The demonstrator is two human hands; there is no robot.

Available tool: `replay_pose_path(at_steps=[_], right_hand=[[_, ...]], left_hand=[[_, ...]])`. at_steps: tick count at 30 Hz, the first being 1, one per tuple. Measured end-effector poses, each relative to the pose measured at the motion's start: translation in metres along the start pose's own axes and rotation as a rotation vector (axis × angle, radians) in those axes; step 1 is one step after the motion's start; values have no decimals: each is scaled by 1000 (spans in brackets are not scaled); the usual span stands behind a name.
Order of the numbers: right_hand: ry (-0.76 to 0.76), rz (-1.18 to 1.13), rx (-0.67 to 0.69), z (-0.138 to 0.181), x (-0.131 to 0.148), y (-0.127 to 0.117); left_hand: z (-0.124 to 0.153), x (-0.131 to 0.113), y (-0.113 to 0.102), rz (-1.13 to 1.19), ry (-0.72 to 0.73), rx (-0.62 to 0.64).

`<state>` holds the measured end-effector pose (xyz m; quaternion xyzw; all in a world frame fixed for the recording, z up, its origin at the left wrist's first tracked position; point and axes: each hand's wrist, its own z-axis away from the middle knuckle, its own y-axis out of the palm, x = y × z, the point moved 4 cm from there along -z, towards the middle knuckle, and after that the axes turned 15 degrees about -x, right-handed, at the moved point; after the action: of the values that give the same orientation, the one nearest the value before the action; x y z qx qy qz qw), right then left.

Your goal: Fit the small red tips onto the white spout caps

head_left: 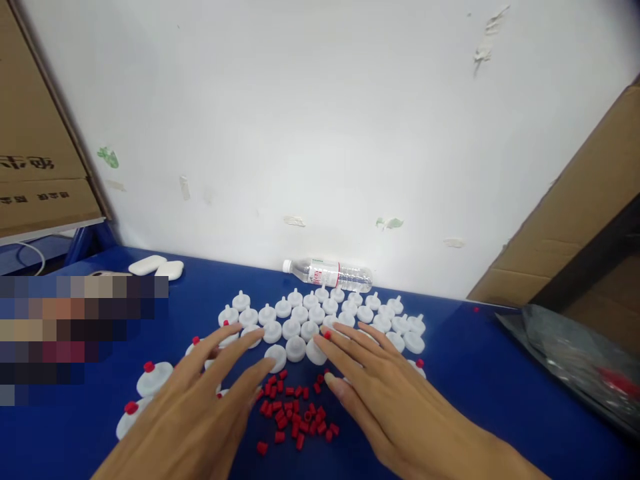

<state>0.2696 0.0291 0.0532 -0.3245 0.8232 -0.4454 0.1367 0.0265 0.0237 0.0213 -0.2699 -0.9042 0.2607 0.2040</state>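
My left hand [200,407] lies flat on the blue table [480,373], fingers spread, its fingertips reaching the near edge of a cluster of white nozzle caps [320,313]. My right hand [385,387] rests flat beside it, fingers apart, over the cluster's right part. A small red tip shows at one right fingertip; whether it is gripped I cannot tell. Between the hands lies a pile of several small red tips [297,413]. To the left stand white caps fitted with red tips [154,379].
A clear plastic water bottle [330,273] lies against the white wall. Two white oval objects [155,267] sit at the back left. A grey plastic bag [575,360] lies at the right beside cardboard boxes [575,213]. More cardboard stands at the left.
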Motion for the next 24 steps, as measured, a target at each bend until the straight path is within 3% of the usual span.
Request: replay_pose_path(at_steps=[4,8,15,24], right_hand=[[-1,14,119,4,-1,8],[5,13,54,3,-2,6],[20,-79,-118,-5,-2,-6],[-42,-127,-113,1,9,-2]], left_hand=[[-2,-13,9,-39,141,-56],[3,-18,11,-44,167,-15],[3,-14,12,29,95,-9],[-13,-12,11,113,-98,31]])
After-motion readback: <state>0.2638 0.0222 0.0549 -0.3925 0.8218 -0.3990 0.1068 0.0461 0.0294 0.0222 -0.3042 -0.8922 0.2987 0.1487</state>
